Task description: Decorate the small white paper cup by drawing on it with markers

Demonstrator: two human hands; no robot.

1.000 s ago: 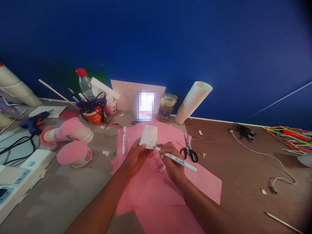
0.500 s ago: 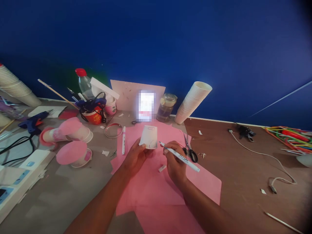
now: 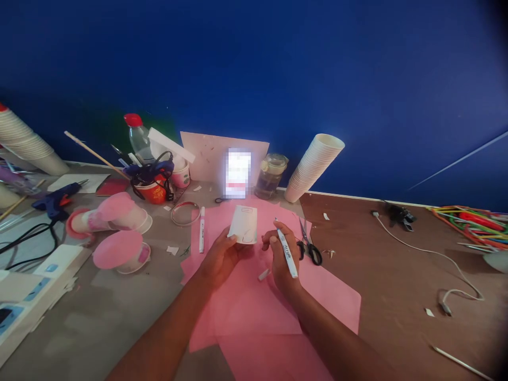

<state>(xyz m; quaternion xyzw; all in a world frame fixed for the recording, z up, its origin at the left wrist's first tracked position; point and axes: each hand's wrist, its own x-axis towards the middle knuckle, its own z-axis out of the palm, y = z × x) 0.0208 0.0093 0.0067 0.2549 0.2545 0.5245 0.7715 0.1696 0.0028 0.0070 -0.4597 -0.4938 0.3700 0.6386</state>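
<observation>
My left hand grips a white paper cup by its lower end, and faint drawn lines show on the cup's side. To its right, my right hand holds a white acrylic marker, tip pointing up and away from the cup. A small white marker cap lies on the pink paper between my wrists. Another marker rests left of the cup. Black-handled scissors lie just beyond my right hand.
Behind stand a lit, blurred screen, a lidded jar and a stack of paper cups. At left are pink-topped cups, a glue gun and a power strip. A white cable crosses the right side.
The marker in my right hand has swung more upright, its tip turning away from the cup, and the fingers have loosened a little. My left hand still holds the cup in nearly the same place.
</observation>
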